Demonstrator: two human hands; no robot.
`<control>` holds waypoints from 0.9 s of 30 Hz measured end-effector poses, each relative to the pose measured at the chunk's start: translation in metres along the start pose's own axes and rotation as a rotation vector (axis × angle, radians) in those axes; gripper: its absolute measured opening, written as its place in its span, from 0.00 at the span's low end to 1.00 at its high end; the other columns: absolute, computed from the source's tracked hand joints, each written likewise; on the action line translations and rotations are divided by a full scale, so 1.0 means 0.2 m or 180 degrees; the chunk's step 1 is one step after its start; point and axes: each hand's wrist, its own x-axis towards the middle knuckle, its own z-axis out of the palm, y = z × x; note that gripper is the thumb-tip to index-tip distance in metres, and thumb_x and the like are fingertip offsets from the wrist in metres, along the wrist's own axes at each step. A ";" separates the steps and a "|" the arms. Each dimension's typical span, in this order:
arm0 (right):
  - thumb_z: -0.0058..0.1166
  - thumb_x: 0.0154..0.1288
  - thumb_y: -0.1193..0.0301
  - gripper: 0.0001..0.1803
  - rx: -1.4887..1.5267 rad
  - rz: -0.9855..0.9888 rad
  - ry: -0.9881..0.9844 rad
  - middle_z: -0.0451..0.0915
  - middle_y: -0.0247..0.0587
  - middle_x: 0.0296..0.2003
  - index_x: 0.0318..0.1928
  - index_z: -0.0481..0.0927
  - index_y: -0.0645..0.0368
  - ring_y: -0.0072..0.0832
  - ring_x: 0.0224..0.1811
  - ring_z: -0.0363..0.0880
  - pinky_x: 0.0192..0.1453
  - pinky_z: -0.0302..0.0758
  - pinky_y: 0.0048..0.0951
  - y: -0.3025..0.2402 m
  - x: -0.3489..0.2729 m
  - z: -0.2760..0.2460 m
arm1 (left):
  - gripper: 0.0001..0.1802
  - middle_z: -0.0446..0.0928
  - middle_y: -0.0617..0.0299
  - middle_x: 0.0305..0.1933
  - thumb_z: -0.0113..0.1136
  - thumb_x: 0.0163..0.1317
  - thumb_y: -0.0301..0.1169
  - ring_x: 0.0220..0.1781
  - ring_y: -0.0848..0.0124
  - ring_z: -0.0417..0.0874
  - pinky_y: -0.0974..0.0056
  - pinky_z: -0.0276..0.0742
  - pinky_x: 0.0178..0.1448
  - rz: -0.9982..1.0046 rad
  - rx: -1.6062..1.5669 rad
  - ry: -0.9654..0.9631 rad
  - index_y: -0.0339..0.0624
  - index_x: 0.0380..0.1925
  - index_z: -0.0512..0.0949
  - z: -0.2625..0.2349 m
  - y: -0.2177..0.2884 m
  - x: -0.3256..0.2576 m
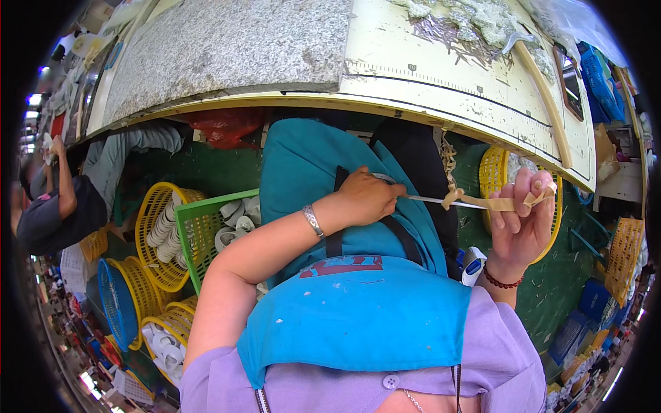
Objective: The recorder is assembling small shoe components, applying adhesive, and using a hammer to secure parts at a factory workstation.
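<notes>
My left hand (pixel 368 198) rests over my lap, closed, with its fingertips pinching one end of a thin tan and white tape-like strip (pixel 501 204). A bit of something silvery shows at its knuckles; I cannot make out what it is. The strip runs taut to the right, with a curled tan loop partway along. Off to the right of my knees, my right hand (pixel 520 217) is raised with its fingers curled, and the strip's tan end winds round the fingertips. My blue-green apron (pixel 313 162) lies under the left hand.
Ahead stands a cream worktable with a grey stone slab (pixel 227 51), a hammer (pixel 547 100) and a pile of nails (pixel 454 38). Yellow baskets (pixel 165 268) and a green crate (pixel 186 237) with white pieces stand at left. Another yellow basket (pixel 492 172) is behind my right hand. A co-worker (pixel 65 206) sits far left.
</notes>
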 end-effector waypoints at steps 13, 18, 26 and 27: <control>0.57 0.53 0.71 0.15 -0.4586 0.0340 -0.0982 0.77 0.45 0.30 0.43 0.76 0.60 0.42 0.27 0.76 0.29 0.72 0.38 0.31 -0.02 -0.04 | 0.08 0.78 0.54 0.31 0.52 0.55 0.32 0.36 0.54 0.78 0.53 0.73 0.41 0.0007 -0.0872 0.0578 0.40 0.29 0.77 -0.06 0.03 -0.05; 0.55 0.55 0.68 0.08 -0.4781 0.1142 -0.1443 0.76 0.49 0.25 0.28 0.74 0.61 0.47 0.28 0.75 0.29 0.70 0.39 0.39 -0.04 -0.08 | 0.07 0.77 0.52 0.30 0.50 0.53 0.29 0.35 0.54 0.78 0.52 0.73 0.39 0.0032 -0.0621 0.0613 0.38 0.26 0.76 -0.07 0.05 -0.06; 0.52 0.59 0.65 0.12 -0.4697 0.1142 -0.1650 0.73 0.48 0.22 0.26 0.72 0.61 0.47 0.26 0.74 0.27 0.68 0.41 0.44 -0.08 -0.15 | 0.07 0.77 0.54 0.30 0.51 0.54 0.30 0.34 0.55 0.78 0.54 0.73 0.36 -0.0130 -0.0858 0.0640 0.38 0.27 0.75 -0.02 0.03 -0.08; 0.52 0.59 0.65 0.13 -0.4551 0.1170 -0.1721 0.73 0.48 0.21 0.25 0.72 0.61 0.47 0.26 0.74 0.27 0.68 0.41 0.45 -0.09 -0.16 | 0.06 0.76 0.54 0.30 0.51 0.54 0.29 0.34 0.54 0.77 0.54 0.72 0.36 -0.0104 -0.0974 0.0631 0.39 0.26 0.75 -0.01 0.02 -0.08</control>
